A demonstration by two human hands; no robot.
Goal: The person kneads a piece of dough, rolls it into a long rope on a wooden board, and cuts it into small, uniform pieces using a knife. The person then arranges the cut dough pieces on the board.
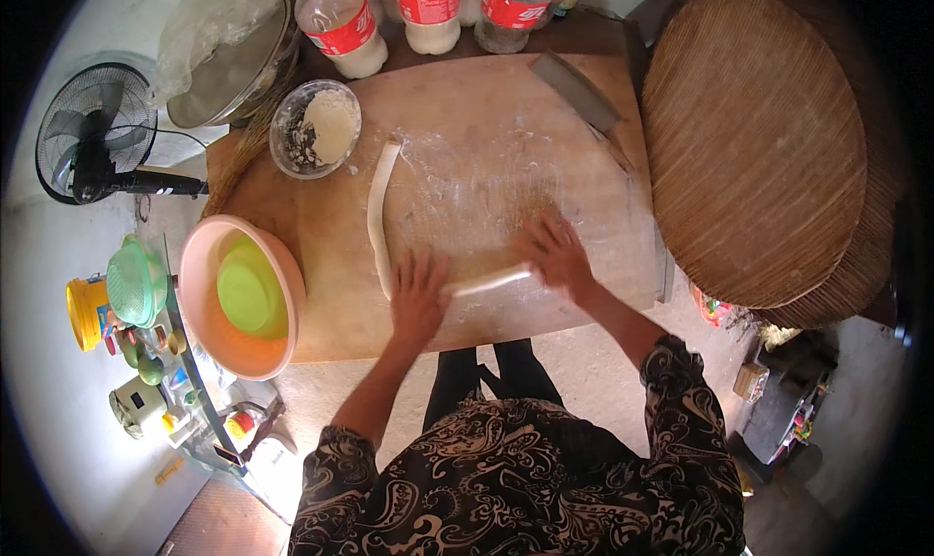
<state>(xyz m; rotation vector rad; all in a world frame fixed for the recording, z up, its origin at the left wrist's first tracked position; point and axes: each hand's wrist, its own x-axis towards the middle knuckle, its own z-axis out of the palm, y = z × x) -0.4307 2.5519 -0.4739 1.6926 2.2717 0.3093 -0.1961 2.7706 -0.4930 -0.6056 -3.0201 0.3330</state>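
Note:
A long white dough rope (376,206) lies on a floured wooden board (474,103), running down the board's left part and bending to the right near its front edge. My left hand (419,290) is palm down over the bend and covers part of the rope, fingers extended. Blurred by motion, my right hand (558,257) is at the rope's right end with its fingers spread. Between the two hands a thin stretch of dough shows. Neither hand is closed around the dough. A cleaver (576,89) rests at the board's far right corner.
A clear bowl of flour (332,125) stands far left; nearer is a pink basin (193,293) holding a green bowl (248,286). Several red-labelled plastic bottles (430,34) line the back. Round woven trays (759,147) stand right, a fan (95,129) left.

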